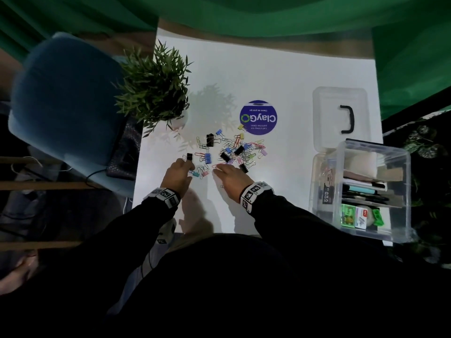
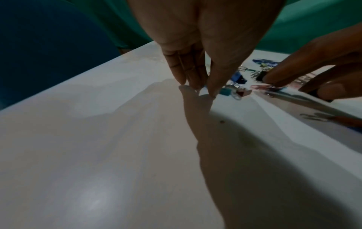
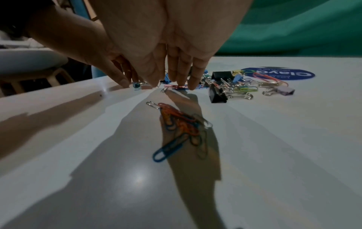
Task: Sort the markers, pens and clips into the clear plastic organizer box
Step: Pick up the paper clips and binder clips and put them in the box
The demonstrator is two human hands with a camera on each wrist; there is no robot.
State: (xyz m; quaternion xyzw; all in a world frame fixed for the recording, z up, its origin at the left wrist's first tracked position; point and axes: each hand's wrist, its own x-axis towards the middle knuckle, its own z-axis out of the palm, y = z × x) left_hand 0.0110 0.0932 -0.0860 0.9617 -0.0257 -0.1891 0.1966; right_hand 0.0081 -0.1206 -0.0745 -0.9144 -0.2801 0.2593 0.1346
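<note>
Both hands are down on the worktop, fingers straight and gripping nothing: left hand with fingertips at a teal clip, right hand pressing on a pink paper clip. A small bunch of paper clips lies under my right wrist. Just beyond my fingers the clips are still scattered, so I judge that part barely begun. Well to the right, the box already holds pens and markers, its lid beyond it.
</note>
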